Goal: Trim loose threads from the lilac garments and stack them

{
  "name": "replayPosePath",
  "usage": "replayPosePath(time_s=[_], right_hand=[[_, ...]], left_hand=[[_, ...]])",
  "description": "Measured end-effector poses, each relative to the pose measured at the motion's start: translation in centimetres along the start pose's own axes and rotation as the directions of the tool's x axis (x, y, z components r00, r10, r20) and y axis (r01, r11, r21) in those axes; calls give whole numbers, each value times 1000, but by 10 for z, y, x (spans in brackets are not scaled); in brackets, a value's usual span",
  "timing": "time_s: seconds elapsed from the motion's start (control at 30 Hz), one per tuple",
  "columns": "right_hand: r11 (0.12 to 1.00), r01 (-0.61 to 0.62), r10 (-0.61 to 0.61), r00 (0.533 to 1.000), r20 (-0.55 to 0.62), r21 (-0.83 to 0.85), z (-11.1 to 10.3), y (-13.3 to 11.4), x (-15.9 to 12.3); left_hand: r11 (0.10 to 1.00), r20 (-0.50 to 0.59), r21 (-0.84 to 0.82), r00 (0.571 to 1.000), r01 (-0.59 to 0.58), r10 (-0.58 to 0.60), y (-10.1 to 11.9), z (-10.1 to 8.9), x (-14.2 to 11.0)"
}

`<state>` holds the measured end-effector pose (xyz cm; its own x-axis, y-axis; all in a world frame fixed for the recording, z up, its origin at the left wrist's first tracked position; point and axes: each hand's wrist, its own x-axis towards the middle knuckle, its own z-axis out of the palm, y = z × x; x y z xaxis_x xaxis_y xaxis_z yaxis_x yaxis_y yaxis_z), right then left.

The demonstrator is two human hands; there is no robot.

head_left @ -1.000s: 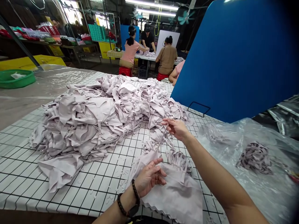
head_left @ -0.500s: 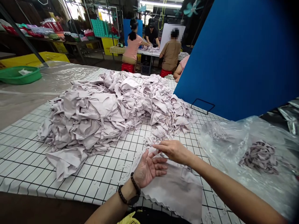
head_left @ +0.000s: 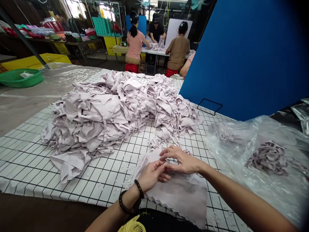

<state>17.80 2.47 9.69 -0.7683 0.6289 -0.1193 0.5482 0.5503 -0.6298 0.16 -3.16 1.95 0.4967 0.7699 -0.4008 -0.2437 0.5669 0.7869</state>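
Left hand (head_left: 152,175): was narrowed; its hold couldn't be told.
Right hand (head_left: 181,160): curled just beside it, hold also unclear.
Cloth (head_left: 184,195): lay on the table (head_left: 29,158) beneath both hands.
Pile (head_left: 96,111): sat beyond.

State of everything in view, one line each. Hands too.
Left hand: fingers curled, close to the right hand's; grip unclear
Right hand: fingers bent, over the flat fabric; grip unclear
Flat fabric: spread out, near edge wavy
Fabric pile: heaped, crumpled
Strip bundle: loosely tangled
Clear plastic: crumpled
Green basin: upright, uncovered, white piece inside
Blue board: standing, slanted
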Motion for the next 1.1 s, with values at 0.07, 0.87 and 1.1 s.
replayPosePath(time_s=[0.07, 0.87, 1.1], right_hand=[[997, -44, 41, 998, 53, 63, 2, 1, 0], [911, -299, 329, 943, -61, 284, 49, -1, 8], [920, -322, 347, 934, -84, 224, 52, -3, 8]], left_hand=[[996, -35, 76, 999, 36, -34, -2, 2, -2], [529, -172, 848, 926, -36, 337, -3, -17, -12], [527, -173, 849, 915, -50, 365, -6, -19, -12]])
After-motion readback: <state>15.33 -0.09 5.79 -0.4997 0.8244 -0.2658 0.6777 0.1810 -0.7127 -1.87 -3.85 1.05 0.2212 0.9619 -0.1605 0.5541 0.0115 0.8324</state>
